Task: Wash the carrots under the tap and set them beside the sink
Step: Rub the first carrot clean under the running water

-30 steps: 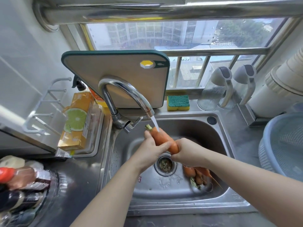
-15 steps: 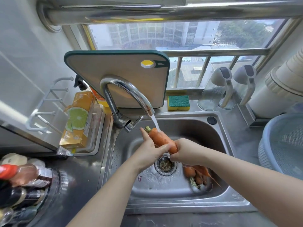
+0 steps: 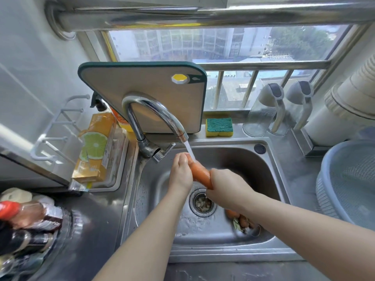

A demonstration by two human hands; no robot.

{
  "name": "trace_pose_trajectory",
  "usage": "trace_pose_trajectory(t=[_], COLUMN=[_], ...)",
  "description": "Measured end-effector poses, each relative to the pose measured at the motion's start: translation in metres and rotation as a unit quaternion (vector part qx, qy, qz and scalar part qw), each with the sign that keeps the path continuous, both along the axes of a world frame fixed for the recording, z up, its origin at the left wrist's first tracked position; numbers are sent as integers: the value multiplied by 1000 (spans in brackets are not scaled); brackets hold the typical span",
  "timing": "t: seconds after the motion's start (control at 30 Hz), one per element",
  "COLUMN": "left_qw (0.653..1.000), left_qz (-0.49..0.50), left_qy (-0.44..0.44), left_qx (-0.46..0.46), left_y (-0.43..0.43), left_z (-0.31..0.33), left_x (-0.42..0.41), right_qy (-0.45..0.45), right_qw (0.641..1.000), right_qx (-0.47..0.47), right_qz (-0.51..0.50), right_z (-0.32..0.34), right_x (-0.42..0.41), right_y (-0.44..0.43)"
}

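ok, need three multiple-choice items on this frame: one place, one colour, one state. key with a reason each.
1. Where does the sponge lie relative to the sink?
A. in its basin
B. on the ledge behind it
C. on the counter in front of it

2. What colour is the rim of the cutting board?
A. red
B. white
C. dark green

3. What is the tap doing?
A. running onto the carrot
B. shut off
C. running, but missing the carrot

Key:
1 B: it sits past the sink's back rim, right of the cutting board.
2 C: a dark green band edges the beige face.
3 A: the stream lands on the carrot's upper end, which the left hand and right hand grip.
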State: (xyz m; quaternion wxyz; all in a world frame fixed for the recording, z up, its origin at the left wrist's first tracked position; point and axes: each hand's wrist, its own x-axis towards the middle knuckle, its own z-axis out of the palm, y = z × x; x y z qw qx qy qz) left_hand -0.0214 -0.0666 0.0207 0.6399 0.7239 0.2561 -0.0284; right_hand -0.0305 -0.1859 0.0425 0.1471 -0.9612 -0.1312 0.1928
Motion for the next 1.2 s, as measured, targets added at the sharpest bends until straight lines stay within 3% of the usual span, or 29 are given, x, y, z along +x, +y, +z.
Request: trace_pose_trajectory(t=[0.1, 0.17, 0.23, 0.33, 0.4, 0.5, 0.6, 0.7, 0.8, 0.93, 1.03, 1.2], left_qw=[987, 973, 970, 986, 998, 995, 979, 957, 980, 985, 991, 963], left_qz=[-120, -215, -240, -166, -61, 79, 125, 111, -3, -137, -77, 62], left_qy=[33, 21, 3, -5, -18, -17, 16, 28, 12, 2, -17, 3], left_qx=[-99, -82, -33, -6, -18, -64, -158, -268, -198, -107, -108, -263], left_y=[11, 19, 21, 12, 3, -7, -9, -3, 3, 16, 12, -6], left_z=[0, 0, -2, -5, -8, -6, -5, -5, -9, -18, -21, -9], left_x=[-7, -12, -12, -5, 0, 3, 2, -4, -12, -15, -14, -13], right_qy=[20, 45, 47, -8, -52, -131, -166, -160, -123, -97, -136, -170], right_qw=[1000, 999, 998, 1000, 998, 989, 978, 977, 984, 989, 984, 977], right_qx=[5, 24, 33, 14, -3, -26, -73, -70, -29, 27, 31, 23], right_qz=[-2, -7, -8, 9, 31, 70, 101, 121, 123, 111, 114, 126], right_z=[-3, -6, -8, -8, -8, -11, -13, -18, -23, -26, -24, -20], right_x=[4, 7, 7, 4, 0, -1, -2, -11, -11, -1, 3, 3], right_y=[-13, -18, -18, -13, -7, -2, -5, -11, -20, -26, -27, -28])
